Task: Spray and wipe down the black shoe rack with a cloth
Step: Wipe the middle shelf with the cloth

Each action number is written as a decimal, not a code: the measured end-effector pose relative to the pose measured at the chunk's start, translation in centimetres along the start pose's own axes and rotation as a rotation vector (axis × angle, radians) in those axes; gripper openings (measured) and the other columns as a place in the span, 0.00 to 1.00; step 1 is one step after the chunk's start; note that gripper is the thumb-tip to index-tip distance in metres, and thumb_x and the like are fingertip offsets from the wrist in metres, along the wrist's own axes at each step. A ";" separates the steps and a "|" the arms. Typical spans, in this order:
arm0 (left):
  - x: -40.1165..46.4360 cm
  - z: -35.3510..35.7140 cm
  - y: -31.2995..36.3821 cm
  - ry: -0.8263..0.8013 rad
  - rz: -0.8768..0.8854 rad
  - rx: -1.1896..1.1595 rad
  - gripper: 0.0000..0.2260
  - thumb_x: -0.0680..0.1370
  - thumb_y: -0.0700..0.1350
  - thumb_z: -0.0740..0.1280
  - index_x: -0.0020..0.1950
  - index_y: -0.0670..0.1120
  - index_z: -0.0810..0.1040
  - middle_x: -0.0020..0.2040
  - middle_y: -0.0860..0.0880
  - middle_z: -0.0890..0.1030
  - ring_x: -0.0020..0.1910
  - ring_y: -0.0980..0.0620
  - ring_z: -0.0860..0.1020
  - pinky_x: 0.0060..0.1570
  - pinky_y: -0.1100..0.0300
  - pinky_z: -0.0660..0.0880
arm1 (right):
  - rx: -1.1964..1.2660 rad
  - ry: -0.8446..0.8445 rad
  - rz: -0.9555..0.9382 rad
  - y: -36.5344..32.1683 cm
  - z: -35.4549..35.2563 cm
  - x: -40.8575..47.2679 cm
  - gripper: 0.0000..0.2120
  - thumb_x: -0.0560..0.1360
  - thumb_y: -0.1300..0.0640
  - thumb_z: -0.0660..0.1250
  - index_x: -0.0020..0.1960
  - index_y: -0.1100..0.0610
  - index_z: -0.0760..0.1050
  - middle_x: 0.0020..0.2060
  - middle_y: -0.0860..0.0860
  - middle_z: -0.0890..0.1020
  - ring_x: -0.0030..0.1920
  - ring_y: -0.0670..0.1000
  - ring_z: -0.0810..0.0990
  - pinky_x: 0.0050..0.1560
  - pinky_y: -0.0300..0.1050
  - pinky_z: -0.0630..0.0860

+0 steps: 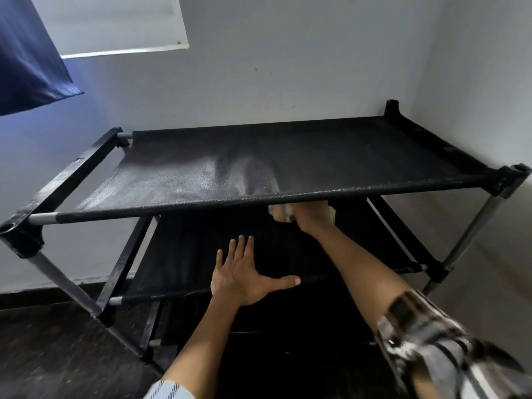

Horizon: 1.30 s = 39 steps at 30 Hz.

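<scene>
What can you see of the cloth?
Only a little of the cloth shows: a pale, cream bunch, crumpled, just under the front edge of the rack's top shelf. The right hand grips it above the middle shelf. The rest is hidden by hand and shelf.
</scene>
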<state>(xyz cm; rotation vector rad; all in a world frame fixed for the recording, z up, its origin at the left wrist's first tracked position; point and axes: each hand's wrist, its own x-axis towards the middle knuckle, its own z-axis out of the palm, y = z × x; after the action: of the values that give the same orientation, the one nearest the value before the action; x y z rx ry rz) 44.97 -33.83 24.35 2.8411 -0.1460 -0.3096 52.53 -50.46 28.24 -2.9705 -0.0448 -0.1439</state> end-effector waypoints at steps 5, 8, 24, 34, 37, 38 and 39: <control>-0.2 -0.4 0.4 0.026 -0.014 -0.006 0.63 0.53 0.82 0.57 0.78 0.48 0.42 0.78 0.50 0.43 0.76 0.53 0.40 0.74 0.50 0.39 | -0.059 -0.453 -0.207 1.0 -1.9 -3.9 0.16 0.73 0.57 0.67 0.59 0.43 0.76 0.55 0.47 0.80 0.55 0.52 0.78 0.48 0.45 0.71; -0.4 -0.3 0.5 0.043 -0.009 -0.007 0.63 0.53 0.82 0.58 0.78 0.49 0.42 0.78 0.50 0.44 0.76 0.53 0.41 0.74 0.51 0.39 | -0.022 -0.535 -0.281 2.0 -2.3 -6.3 0.20 0.72 0.55 0.70 0.63 0.43 0.73 0.57 0.44 0.76 0.58 0.49 0.75 0.51 0.46 0.71; -0.1 0.1 0.0 0.063 0.031 -0.003 0.63 0.55 0.81 0.57 0.76 0.47 0.34 0.78 0.49 0.44 0.76 0.53 0.41 0.74 0.52 0.38 | -0.022 -0.049 0.024 -0.6 0.5 0.4 0.12 0.78 0.53 0.60 0.59 0.50 0.76 0.61 0.54 0.77 0.63 0.58 0.73 0.61 0.51 0.68; -1.6 -0.4 0.6 0.108 0.050 -0.032 0.62 0.56 0.80 0.59 0.77 0.47 0.37 0.78 0.48 0.48 0.77 0.51 0.44 0.74 0.51 0.39 | -0.035 -0.475 -0.237 2.2 -3.7 -8.0 0.19 0.74 0.57 0.68 0.63 0.44 0.73 0.57 0.45 0.77 0.58 0.50 0.75 0.53 0.49 0.72; -1.7 -0.8 1.6 0.102 0.063 0.001 0.58 0.61 0.76 0.62 0.77 0.46 0.39 0.78 0.48 0.46 0.77 0.50 0.43 0.74 0.49 0.39 | -0.064 -0.395 -0.227 3.7 -4.1 -9.1 0.21 0.74 0.57 0.68 0.63 0.41 0.73 0.59 0.44 0.76 0.60 0.50 0.74 0.54 0.50 0.69; -1.6 -1.0 2.3 0.111 0.093 0.026 0.57 0.62 0.75 0.63 0.77 0.46 0.40 0.78 0.48 0.45 0.77 0.50 0.43 0.74 0.49 0.39 | -0.067 -0.383 -0.213 4.4 -4.1 -9.3 0.21 0.74 0.57 0.68 0.63 0.40 0.73 0.59 0.44 0.75 0.61 0.50 0.74 0.53 0.50 0.69; -1.4 -1.0 3.1 0.122 0.129 0.055 0.57 0.62 0.74 0.64 0.77 0.46 0.41 0.78 0.47 0.45 0.77 0.50 0.42 0.74 0.49 0.39 | -0.057 -0.376 -0.196 5.0 -4.1 -9.5 0.21 0.74 0.56 0.68 0.63 0.41 0.72 0.59 0.45 0.75 0.61 0.50 0.74 0.53 0.50 0.70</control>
<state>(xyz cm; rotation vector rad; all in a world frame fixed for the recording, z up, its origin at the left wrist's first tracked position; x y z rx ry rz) 43.59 -36.34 26.46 2.8778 -0.3161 -0.1065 42.90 -56.25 30.50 -2.9989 -0.3832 0.3971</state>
